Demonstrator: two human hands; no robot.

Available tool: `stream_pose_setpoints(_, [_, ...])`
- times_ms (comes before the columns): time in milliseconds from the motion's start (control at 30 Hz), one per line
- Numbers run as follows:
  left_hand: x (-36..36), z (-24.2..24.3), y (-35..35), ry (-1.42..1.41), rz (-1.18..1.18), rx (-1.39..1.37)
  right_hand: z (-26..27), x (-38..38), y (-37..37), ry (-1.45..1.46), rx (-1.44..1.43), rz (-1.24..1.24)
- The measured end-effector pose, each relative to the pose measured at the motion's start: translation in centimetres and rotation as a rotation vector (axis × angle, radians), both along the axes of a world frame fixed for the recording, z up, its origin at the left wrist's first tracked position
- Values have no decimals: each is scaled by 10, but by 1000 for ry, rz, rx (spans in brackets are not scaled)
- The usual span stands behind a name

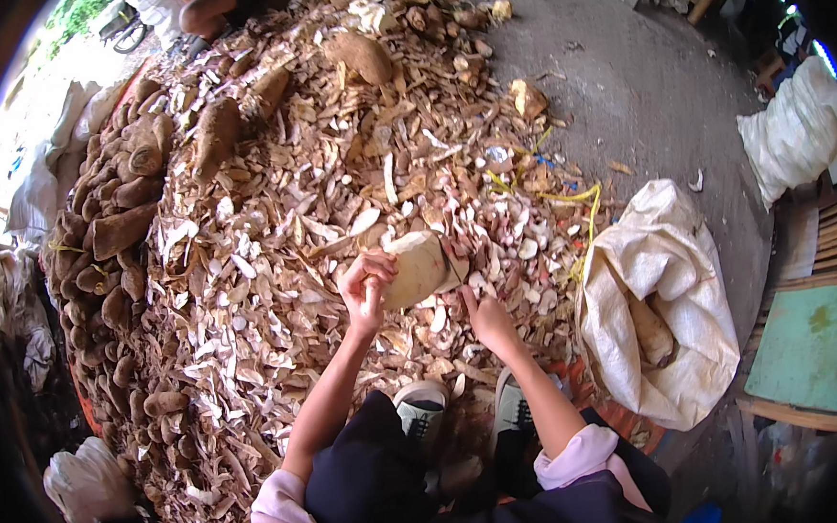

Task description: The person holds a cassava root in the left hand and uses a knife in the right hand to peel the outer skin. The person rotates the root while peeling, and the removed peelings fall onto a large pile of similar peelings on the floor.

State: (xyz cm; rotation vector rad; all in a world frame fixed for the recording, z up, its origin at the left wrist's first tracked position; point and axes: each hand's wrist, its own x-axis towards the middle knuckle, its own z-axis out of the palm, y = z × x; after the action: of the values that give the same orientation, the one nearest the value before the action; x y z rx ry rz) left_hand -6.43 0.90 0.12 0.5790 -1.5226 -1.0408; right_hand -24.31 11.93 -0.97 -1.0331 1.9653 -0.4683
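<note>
My left hand grips the near end of a large, mostly peeled, pale root tuber, held above the peelings. In my right hand is a knife; its dark blade lies against the tuber's right side, and the handle is mostly hidden by my fingers. Beneath both hands spreads a thick layer of brown and white peelings, with pinkish pieces just beyond the knife. A rumpled white woven sack stands open to the right of my right hand, with a tuber inside.
Unpeeled tubers are heaped along the left, with larger ones on the peelings ahead. Another person's bent limb shows at the top left. Right of the grey floor stand a full white sack and a green-topped surface.
</note>
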Motion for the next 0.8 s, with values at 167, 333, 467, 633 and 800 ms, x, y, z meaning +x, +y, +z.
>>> stream_pose_setpoints(167, [-6, 3, -2, -20, -22, -14, -21, -9, -3, -36, 8, 18])
stream_pose_setpoints(333, [-15, 8, -2, -81, -3, -99, -54, -22, -25, -47, 53, -32])
stream_pose_setpoints(467, [-19, 8, -5, -80, 15, -53, -45, -25, -24, -103, 49, -66])
stream_pose_setpoints(633, [-9, 7, -7, -45, 48, -44, -13, -13, -10, -123, 36, -25])
stream_pose_setpoints(800, [-5, 4, -7, -69, 5, -19, -10, -9, -6, -130, -3, 7])
